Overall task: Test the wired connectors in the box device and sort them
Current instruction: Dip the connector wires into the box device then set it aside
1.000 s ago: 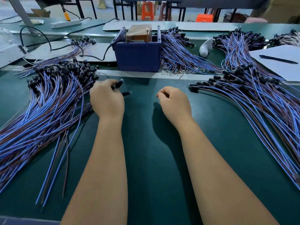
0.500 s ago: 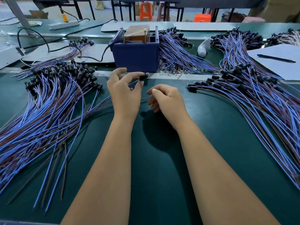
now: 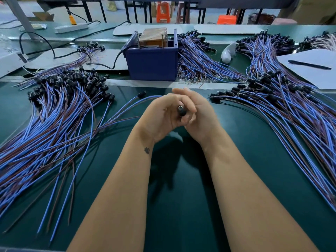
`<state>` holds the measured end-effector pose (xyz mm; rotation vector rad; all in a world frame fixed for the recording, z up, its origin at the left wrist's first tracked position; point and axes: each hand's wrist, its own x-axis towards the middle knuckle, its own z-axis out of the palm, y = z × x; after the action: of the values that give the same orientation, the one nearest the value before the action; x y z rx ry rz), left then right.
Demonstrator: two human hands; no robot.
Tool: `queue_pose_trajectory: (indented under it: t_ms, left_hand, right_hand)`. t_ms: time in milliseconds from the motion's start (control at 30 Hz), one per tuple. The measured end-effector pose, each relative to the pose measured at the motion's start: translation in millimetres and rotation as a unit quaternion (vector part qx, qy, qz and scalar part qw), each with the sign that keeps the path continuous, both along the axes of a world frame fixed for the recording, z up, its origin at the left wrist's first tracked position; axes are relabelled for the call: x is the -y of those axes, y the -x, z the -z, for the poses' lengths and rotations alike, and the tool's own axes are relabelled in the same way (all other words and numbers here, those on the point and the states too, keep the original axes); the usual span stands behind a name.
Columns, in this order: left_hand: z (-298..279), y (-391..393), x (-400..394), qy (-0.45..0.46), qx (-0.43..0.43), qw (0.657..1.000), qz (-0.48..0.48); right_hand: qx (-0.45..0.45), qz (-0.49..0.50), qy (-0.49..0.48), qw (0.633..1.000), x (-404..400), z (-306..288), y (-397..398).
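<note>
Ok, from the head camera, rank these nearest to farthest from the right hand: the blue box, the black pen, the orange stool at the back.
From the right hand:
1. Blue box, straight ahead and slightly left, just past the table edge.
2. Black pen, far right on the white sheet.
3. Orange stool, on the floor beyond the benches, farthest.

Bare forearms, small dark tattoo [image 3: 147,150] on left wrist

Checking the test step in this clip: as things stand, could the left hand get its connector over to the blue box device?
Probably yes. The left hand and right hand are together around one black connector, and the green mat between them and the blue box device is bare; the piles lie off to the sides.
</note>
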<state>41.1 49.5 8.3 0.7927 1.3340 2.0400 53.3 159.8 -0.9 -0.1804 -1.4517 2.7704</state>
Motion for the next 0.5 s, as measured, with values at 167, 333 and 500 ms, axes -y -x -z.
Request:
queue_pose_trajectory:
  t_ms: [167,333,500]
  left_hand:
    - [5,2,4,0.075,0.007,0.991,0.111]
    - [6,2,4,0.166,-0.032,0.962,0.215]
    - [9,11,21,0.128,-0.055,0.970,0.201]
  right_hand:
    - [0.008,0.074,0.073,0.995,-6,0,1]
    - [-0.003,0.102,0.078,0.992,-9,-1,-1]
    - [0.002,0.082,0.086,0.993,-17,-4,-3]
